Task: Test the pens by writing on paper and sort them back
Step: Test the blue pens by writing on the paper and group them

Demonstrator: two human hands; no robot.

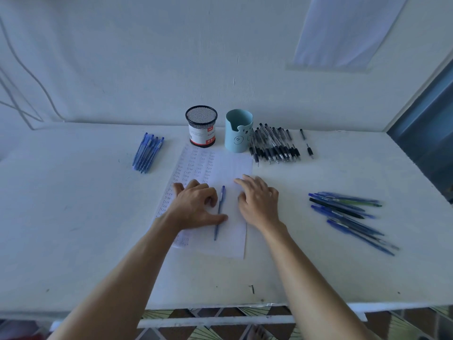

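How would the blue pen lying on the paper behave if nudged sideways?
The blue pen looks slim and round, so it would probably roll, though its clip may stop it. It seems rigid and light.

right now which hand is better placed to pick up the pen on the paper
Left. The left hand lies right beside the pen, with its thumb touching the barrel. The right hand rests on the paper, apart from the pen.

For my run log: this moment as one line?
left hand: on paper, thumb touching blue pen | right hand: resting on paper
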